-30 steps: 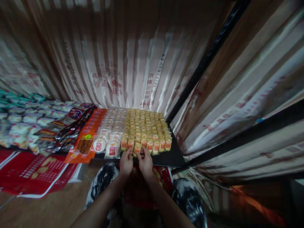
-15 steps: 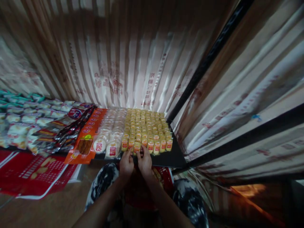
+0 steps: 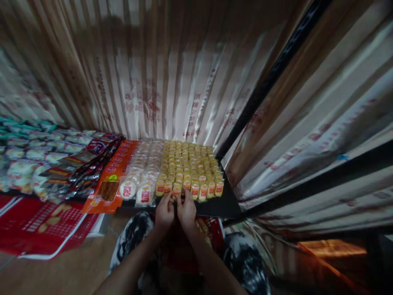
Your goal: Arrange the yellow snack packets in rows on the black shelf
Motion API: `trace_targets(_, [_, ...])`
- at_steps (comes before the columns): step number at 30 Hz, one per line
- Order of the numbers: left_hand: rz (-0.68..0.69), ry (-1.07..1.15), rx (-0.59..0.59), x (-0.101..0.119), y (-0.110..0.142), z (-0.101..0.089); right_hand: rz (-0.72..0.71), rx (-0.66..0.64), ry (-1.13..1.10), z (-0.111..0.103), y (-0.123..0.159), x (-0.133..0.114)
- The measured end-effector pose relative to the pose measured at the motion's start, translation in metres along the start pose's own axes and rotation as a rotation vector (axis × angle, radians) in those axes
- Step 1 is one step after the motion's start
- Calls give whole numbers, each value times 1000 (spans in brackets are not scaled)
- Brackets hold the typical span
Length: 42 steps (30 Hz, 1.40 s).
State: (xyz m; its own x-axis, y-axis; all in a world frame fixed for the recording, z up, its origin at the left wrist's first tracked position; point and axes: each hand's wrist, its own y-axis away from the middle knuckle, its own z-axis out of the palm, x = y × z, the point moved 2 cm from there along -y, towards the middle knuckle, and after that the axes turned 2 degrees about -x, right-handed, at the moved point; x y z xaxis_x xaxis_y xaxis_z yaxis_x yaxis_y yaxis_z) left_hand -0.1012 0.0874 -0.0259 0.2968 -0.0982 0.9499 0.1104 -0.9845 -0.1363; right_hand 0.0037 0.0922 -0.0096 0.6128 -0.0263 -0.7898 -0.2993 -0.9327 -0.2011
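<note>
Rows of small yellow wrapped snack packets [image 3: 192, 164] stand on a black shelf [image 3: 219, 207]. At the front of the rows is one yellow snack packet [image 3: 177, 189] with a red label, set between my two hands. My left hand [image 3: 165, 211] has its fingers closed at the packet's lower left side. On its other side, my right hand [image 3: 186, 208] pinches it with bent fingers. Just left of the yellow rows lie round white crackers in clear wrappers [image 3: 145, 194].
An orange snack bag [image 3: 109, 180], dark packets [image 3: 89, 157] and white packets [image 3: 23, 172] fill the shelf's left. A red printed bag [image 3: 52, 229] hangs below. Behind are pleated printed sheets [image 3: 172, 82]; a black post [image 3: 260, 98] slants on the right.
The view has shifted very slightly. Both hands stay at the same front yellow packet, with almost no visible movement.
</note>
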Motion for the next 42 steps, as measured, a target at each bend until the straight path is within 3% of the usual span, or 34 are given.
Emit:
trace_targets(7, [68,-10,40,-12,-2,0,-38,55,-40,1,2,-3])
trace_targets(12, [117,-28,6,-5,1,-3,-71,86,-1,4,2,2])
trace_targets(20, [216,-154,-133,2,3,-2,-261,37,9,7,7,11])
trace_targets(26, [186,-230,-107,-3,5,3,-303,19,-3,10,7,18])
trace_targets(34, [238,-224,-118,8,20,-6,-325,15,-92,-8,31,21])
trace_targets(38, [103,-212,-173,-3,49,1,-277,-69,-81,-16,56,36])
trace_targets(42, [-253,-166,-306,-41,77,28,-93,-226,47,-7,75,77])
